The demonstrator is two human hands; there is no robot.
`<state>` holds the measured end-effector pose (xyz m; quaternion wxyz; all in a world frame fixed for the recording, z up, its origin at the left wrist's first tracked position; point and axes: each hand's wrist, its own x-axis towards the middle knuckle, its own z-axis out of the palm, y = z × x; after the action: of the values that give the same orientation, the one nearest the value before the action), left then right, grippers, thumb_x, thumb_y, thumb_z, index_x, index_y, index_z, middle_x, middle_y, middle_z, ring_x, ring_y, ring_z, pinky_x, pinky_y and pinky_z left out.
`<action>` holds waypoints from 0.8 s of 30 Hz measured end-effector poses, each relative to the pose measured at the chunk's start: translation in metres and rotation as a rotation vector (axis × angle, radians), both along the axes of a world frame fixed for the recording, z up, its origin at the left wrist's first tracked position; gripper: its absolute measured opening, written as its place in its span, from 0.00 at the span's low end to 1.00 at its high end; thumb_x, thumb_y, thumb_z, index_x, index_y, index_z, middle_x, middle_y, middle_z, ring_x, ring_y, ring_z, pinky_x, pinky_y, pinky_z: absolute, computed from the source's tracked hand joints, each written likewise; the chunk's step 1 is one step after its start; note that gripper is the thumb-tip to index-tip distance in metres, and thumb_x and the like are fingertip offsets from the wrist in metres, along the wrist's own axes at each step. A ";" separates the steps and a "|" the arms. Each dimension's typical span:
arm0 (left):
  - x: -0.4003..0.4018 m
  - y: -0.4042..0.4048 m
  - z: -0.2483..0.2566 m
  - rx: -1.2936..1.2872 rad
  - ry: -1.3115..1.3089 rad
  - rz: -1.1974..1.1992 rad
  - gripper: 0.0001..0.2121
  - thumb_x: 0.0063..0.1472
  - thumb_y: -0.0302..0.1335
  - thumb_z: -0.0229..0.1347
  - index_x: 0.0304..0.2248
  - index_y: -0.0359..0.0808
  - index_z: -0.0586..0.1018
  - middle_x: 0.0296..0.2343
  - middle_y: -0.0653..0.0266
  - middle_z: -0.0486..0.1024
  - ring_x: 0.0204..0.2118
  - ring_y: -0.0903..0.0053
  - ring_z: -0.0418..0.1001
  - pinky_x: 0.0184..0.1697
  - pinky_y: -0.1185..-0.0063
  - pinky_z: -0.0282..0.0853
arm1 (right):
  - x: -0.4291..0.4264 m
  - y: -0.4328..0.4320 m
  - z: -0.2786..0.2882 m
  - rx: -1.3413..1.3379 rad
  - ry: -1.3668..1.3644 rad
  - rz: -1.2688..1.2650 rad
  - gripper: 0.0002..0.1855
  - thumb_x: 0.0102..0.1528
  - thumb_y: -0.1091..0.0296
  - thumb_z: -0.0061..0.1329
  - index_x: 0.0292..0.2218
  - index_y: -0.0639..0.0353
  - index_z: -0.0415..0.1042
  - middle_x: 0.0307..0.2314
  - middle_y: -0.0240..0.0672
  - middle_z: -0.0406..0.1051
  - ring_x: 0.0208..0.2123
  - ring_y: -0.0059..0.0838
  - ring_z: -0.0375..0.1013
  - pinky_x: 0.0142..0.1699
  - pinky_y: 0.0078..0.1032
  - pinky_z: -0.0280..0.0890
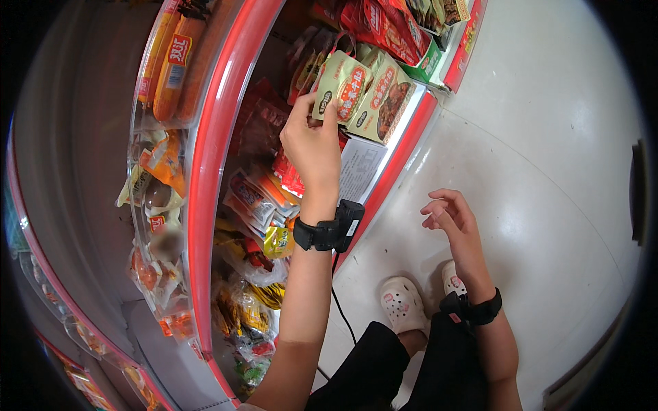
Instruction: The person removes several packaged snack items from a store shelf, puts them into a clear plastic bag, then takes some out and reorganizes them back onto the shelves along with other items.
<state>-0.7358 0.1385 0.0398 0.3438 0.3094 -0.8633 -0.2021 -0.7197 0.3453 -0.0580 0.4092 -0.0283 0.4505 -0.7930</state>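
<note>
My left hand [313,133] pinches the lower left corner of a pale green snack packet [342,85] between thumb and fingers. The packet is tilted, just over the left side of a matching pale green display box [383,105] at the shelf's front edge. More packets of that color show behind it in the box. Lower right, over the floor, my right hand [452,218] is raised with its fingers loosely curled and apart, holding nothing. Both wrists wear black straps, the left one with a black device [349,223].
A red-edged shelf [411,138] runs diagonally beside me. Red packets [383,28] stand in a green box at the top; bagged snacks [254,200] lie left of my forearm. An upper shelf with a red rim [205,169] holds large sausages [175,67]. A black cable [342,308] hangs near my legs.
</note>
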 end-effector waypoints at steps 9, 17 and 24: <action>0.007 -0.001 0.004 -0.475 -0.134 -0.068 0.06 0.48 0.29 0.58 0.25 0.37 0.77 0.26 0.61 0.64 0.31 0.68 0.65 0.32 0.73 0.61 | 0.004 -0.002 -0.001 0.016 0.015 0.012 0.12 0.55 0.66 0.41 0.40 0.60 0.63 0.28 0.29 0.66 0.30 0.20 0.66 0.38 0.18 0.60; 0.008 -0.055 0.025 -0.068 -0.174 -0.110 0.12 0.52 0.31 0.57 0.29 0.28 0.75 0.24 0.61 0.74 0.27 0.80 0.69 0.33 0.81 0.64 | 0.008 -0.003 0.001 0.053 0.015 0.035 0.12 0.55 0.65 0.42 0.40 0.60 0.64 0.28 0.29 0.66 0.31 0.20 0.66 0.38 0.19 0.60; 0.031 -0.046 0.022 -0.332 0.187 -0.048 0.05 0.55 0.21 0.49 0.29 0.27 0.73 0.24 0.53 0.72 0.26 0.66 0.70 0.33 0.76 0.65 | 0.013 0.000 0.003 0.097 0.037 0.039 0.12 0.55 0.67 0.42 0.40 0.60 0.64 0.28 0.30 0.66 0.31 0.20 0.65 0.39 0.19 0.61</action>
<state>-0.7044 0.0926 0.0622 0.4639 0.2075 -0.8562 -0.0928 -0.7068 0.3448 -0.0553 0.4170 -0.0318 0.4951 -0.7615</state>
